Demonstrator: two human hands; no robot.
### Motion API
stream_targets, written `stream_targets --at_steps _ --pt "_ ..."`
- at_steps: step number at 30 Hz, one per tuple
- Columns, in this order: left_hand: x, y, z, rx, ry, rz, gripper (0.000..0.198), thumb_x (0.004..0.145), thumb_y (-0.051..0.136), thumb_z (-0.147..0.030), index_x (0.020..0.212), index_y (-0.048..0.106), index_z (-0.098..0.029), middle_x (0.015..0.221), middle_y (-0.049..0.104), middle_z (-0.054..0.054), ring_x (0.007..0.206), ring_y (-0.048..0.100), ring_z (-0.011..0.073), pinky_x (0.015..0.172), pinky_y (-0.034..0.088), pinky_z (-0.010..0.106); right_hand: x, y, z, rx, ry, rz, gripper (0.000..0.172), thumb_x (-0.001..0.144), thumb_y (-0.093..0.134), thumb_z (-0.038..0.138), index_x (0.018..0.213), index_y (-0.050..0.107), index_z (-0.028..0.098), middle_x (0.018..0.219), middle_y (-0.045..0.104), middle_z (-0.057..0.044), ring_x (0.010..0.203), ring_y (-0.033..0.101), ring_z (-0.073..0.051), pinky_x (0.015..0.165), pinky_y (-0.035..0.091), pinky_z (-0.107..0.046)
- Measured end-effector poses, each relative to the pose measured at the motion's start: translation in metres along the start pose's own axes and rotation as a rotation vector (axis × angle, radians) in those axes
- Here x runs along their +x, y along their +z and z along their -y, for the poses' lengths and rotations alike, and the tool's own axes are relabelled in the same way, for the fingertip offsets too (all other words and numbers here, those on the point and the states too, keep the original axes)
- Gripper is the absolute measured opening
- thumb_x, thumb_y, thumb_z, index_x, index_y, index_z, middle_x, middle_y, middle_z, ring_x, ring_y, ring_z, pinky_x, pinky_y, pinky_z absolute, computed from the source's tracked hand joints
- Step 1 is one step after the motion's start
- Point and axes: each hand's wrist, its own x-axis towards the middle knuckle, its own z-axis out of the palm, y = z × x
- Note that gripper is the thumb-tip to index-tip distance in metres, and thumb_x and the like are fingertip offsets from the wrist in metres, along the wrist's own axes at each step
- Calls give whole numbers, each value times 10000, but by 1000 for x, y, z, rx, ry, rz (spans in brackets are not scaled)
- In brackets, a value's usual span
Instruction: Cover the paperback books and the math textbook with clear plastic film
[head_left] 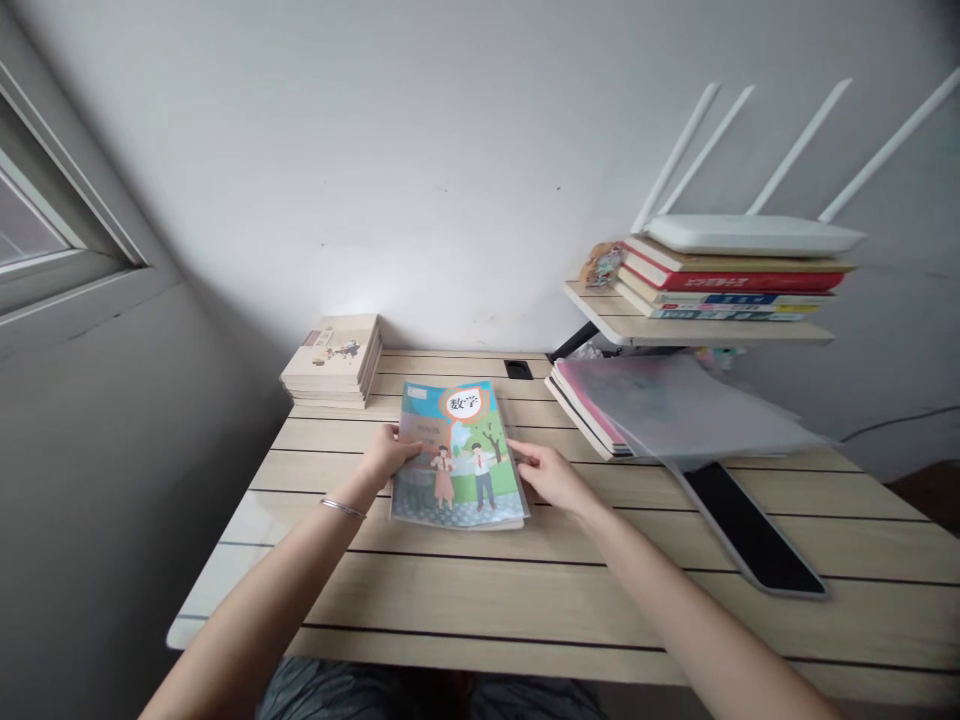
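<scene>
A textbook [461, 480] with a blue and green cover, two drawn children and a clear plastic sleeve lies at the middle of the desk. My left hand [388, 452] grips its left edge, thumb on the cover and the other fingers mostly hidden by the book. At the right edge, my right hand [551, 475] holds the book's side with its fingers bent against it. A silver bangle circles my left wrist. Whether more than one book lies under the cover, I cannot tell.
A stack of beige books [334, 355] stands at the back left. To the right lie a pile of books under a translucent sheet [675, 400] and a dark-screened tablet [754, 530]. Above them, a shelf [705, 330] carries books [742, 283] and a white router [754, 235].
</scene>
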Motion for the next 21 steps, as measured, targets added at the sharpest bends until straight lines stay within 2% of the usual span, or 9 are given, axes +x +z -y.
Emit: stream_targets --at_steps 4,8,9,10,12,14,15,17,21 --pt "-6 -3 -4 174 -67 -33 347 668 694 -178 971 529 -140 721 671 61 608 655 208 551 508 316 -11 -4 1 124 109 50 570 654 490 130 1211 606 169 499 478 81 383 342 -77 392 283 -203" --pt "-30 10 -19 361 96 -162 381 755 591 -138 1121 491 -164 1147 578 174 1015 599 290 817 481 452 -15 3 -2 169 182 95 515 675 513 141 1187 561 168 533 485 84 381 407 -80 363 310 -195" --pt "-40 20 -23 419 170 -182 375 763 577 -128 1126 505 -189 1252 514 168 1128 530 305 899 433 481 -14 5 -3 158 192 89 486 693 513 156 1177 543 178 547 488 84 380 422 -82 360 315 -196" --pt "-51 34 -25 621 335 -190 328 788 546 -142 1113 530 -185 1286 485 178 1167 490 333 923 405 519 -12 8 -5 132 200 68 463 711 513 175 1174 521 190 557 490 86 373 431 -84 359 317 -199" --pt "-73 68 -27 938 571 -102 251 820 498 -161 1055 586 -169 1253 513 188 1154 480 361 926 384 569 -6 11 -8 49 182 -13 441 732 519 206 1172 488 205 564 493 87 372 447 -93 372 333 -212" --pt "-90 103 -22 1083 687 -7 287 841 479 -213 1093 604 -161 1294 500 195 1195 440 383 973 326 615 0 14 -13 -36 101 -105 423 726 534 208 1148 491 200 573 511 78 424 483 -109 434 379 -230" --pt "-95 119 -18 1127 692 28 349 846 473 -240 1170 584 -172 1352 465 184 1245 384 408 991 274 658 3 15 -16 -62 52 -138 408 721 537 203 1128 501 196 577 519 73 462 503 -117 476 401 -240" --pt "-100 140 -9 1211 572 14 456 839 485 -273 1284 522 -182 1418 414 161 1287 315 443 980 221 722 7 16 -21 -88 -21 -174 387 721 532 199 1107 515 193 576 522 69 525 530 -131 546 424 -255" --pt "-99 146 -1 1269 441 32 500 873 433 -321 1363 449 -219 1471 368 111 1332 265 421 983 206 739 6 19 -31 -95 -65 -183 409 748 511 232 1154 497 190 558 503 76 530 528 -137 570 422 -260"
